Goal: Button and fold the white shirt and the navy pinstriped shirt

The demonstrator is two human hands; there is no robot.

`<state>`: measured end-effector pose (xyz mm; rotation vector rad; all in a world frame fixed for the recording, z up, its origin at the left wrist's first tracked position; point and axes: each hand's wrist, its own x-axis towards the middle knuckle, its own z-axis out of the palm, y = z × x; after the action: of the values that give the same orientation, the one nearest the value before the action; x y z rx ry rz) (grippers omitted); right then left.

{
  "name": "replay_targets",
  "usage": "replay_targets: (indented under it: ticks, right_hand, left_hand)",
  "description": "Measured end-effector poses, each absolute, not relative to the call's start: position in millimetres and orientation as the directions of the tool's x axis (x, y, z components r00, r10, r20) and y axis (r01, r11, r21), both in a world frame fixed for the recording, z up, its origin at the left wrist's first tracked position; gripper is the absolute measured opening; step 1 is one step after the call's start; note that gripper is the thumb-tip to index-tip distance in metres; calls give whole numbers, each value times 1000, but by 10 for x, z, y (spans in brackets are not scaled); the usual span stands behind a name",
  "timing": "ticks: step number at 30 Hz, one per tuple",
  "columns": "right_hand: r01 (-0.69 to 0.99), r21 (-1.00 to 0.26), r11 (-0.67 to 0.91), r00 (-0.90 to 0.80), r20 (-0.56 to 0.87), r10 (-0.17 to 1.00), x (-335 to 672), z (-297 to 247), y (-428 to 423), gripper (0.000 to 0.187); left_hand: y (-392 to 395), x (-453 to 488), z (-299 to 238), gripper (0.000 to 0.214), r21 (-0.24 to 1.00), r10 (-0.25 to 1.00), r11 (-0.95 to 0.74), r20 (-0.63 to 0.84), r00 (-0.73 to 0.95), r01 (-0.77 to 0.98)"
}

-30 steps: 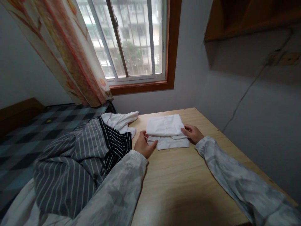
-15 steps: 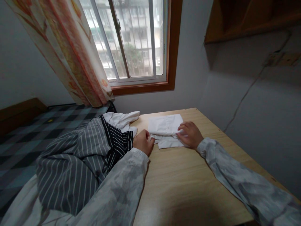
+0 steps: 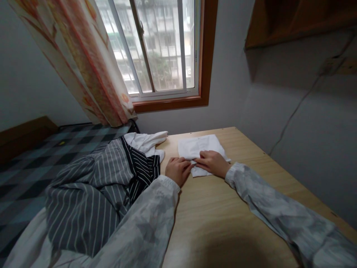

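A folded white shirt (image 3: 196, 145) lies on the light wooden table (image 3: 212, 208), with a loose flap along its near edge. My left hand (image 3: 177, 170) is closed at the shirt's near left corner, thumb and fingers pinching the cloth. From the right, my right hand (image 3: 212, 162) reaches over the shirt's near edge. Its fingers are drawn together on the fabric, the tips close to those of the left hand. Part of the flap is hidden beneath the right hand.
Left of the table, a grey striped garment (image 3: 83, 201) and a white garment (image 3: 145, 140) lie heaped by a checked bed cover (image 3: 25, 175). A curtain (image 3: 92, 74) hangs beside the window (image 3: 164, 48). A wooden shelf (image 3: 301, 26) juts out at upper right.
My right hand has slid left along the shirt's near edge, towards my left hand. The left hand has shifted slightly right, and its fingers now lie more over the cloth.
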<state>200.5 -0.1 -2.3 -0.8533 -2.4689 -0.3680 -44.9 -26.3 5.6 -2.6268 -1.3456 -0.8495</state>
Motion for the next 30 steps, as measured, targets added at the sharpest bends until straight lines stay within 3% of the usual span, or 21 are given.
replay_targets:
  ticks: [4, 11, 15, 19, 23, 25, 30]
  right_hand:
    - [669, 113, 735, -661, 542, 519, 1975, -36, -21, 22]
    - [621, 142, 771, -687, 572, 448, 2112, 20, -29, 17]
    - [618, 164, 769, -669, 624, 404, 2207, 51, -60, 17]
    - [520, 72, 851, -702, 604, 378, 2210, 17, -73, 17]
    - [491, -53, 869, -710, 554, 435, 2179, 10, -96, 21]
    - [518, -49, 854, -703, 544, 458, 2172, 26, -109, 25]
    - [567, 9, 824, -691, 551, 469, 2168, 19, -97, 23]
  left_hand:
    - [-317, -401, 69, 21, 205, 725, -624, 513, 460, 754]
    - [-388, -384, 140, 18, 234, 609, -788, 432, 665, 570]
    - [-382, -407, 149, 20, 157, 612, -777, 419, 671, 610]
    - [-389, -434, 133, 20, 101, 616, -757, 438, 655, 645]
    - [-401, -457, 124, 16, 123, 654, -707, 490, 577, 697]
    - [-406, -464, 117, 12, 151, 679, -669, 523, 515, 727]
    - [-424, -442, 79, 37, 291, 769, -572, 514, 379, 766]
